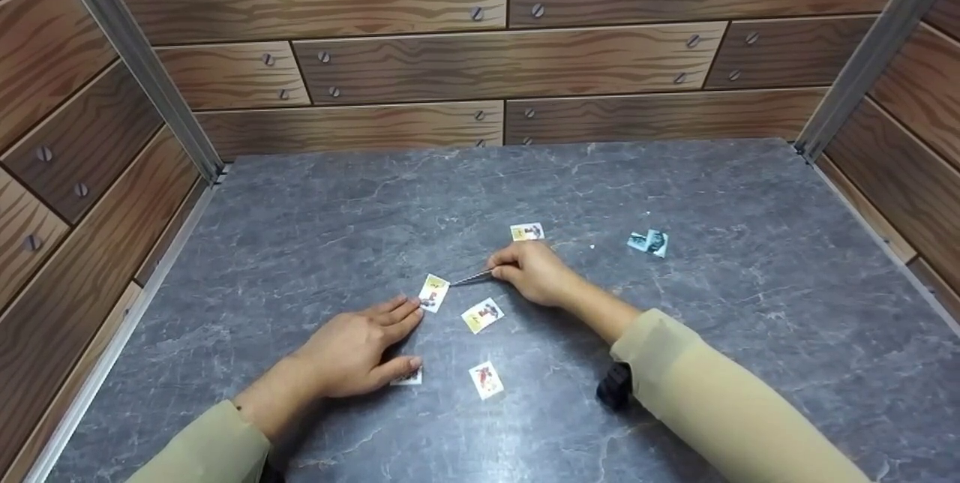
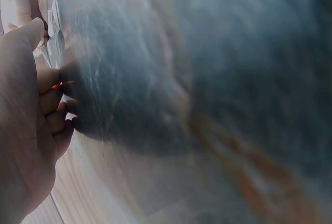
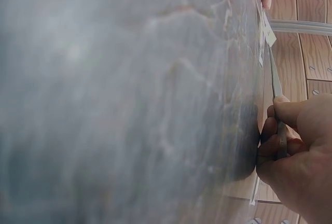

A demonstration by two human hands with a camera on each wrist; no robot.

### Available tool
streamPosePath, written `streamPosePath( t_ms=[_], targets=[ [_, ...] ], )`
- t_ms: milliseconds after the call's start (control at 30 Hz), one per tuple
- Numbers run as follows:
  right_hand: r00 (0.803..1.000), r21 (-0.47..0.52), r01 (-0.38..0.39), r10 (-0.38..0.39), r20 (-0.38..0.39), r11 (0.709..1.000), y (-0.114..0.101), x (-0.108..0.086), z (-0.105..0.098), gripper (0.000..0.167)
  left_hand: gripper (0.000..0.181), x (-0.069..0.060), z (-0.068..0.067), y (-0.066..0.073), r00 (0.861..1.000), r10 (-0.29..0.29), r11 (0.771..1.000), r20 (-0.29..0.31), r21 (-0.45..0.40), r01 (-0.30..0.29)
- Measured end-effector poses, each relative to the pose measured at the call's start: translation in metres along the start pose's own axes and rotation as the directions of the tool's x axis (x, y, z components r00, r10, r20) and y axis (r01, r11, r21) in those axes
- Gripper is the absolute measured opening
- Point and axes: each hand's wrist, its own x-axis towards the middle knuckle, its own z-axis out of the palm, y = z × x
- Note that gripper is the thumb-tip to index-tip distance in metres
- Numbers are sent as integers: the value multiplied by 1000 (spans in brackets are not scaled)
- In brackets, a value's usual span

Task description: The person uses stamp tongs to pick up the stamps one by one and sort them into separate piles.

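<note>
My right hand (image 1: 536,273) pinches a pair of metal tweezers (image 1: 472,277) between thumb and fingers. Their tips meet the right corner of a small yellow and white stamp (image 1: 433,290), and in the right wrist view that stamp (image 3: 269,33) looks tilted up off the tabletop. Fingertips of my left hand (image 1: 356,348), laid out on the table, touch the same stamp's lower left edge. Under the left thumb lies another stamp (image 1: 407,378), mostly covered. A second yellow stamp (image 1: 482,316) and one with a red picture (image 1: 487,380) lie between my arms.
Beyond the right hand is one more yellow stamp (image 1: 527,232), partly hidden. Two blue-green stamps (image 1: 657,243) overlap farther right, near tiny white scraps. The grey marbled table (image 1: 337,205) ends at wood-patterned walls (image 1: 420,70) with metal corner posts.
</note>
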Motion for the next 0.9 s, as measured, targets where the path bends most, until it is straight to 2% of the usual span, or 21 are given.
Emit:
streamPosePath(
  t_ms=[333, 500, 767, 900],
  targets=[
    [1000, 0, 20, -20, -24, 1000, 1, -2, -1, 10, 74, -2, -2, 0, 1000, 11, 1000, -15, 1, -11],
    [1000, 17, -6, 6, -30, 1000, 0, -3, -5, 10, 73, -3, -4, 2, 999, 20, 1000, -35, 8, -20],
    [996, 29, -54, 56, -63, 998, 0, -5, -15, 10, 71, 2, -7, 12, 995, 77, 997, -57, 15, -76],
    [994, 45, -62, 65, -85, 997, 2, -6, -22, 10, 71, 8, -7, 19, 994, 101, 995, -40, 7, -101]
  ],
)
